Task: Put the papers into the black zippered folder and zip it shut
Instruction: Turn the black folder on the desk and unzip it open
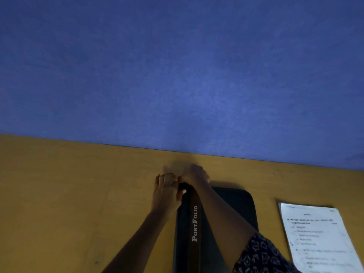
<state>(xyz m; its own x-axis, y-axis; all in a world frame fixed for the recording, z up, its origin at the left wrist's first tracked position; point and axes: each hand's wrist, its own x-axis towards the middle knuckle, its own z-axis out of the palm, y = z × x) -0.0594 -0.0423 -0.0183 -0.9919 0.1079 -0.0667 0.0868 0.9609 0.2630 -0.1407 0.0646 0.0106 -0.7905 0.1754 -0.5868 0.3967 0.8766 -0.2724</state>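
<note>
Low in the frame's middle, both hands meet at the black folder's [232, 209] far corner, left hand [166, 194] steadying it, right hand [195, 175] apparently pinching the zip pull, while papers [319, 237] wait at lower right on the tabletop [69, 194].

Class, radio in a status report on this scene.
Both hands, left and right, at folder far corner. Papers outside, on desk. Nothing in the way.
</note>
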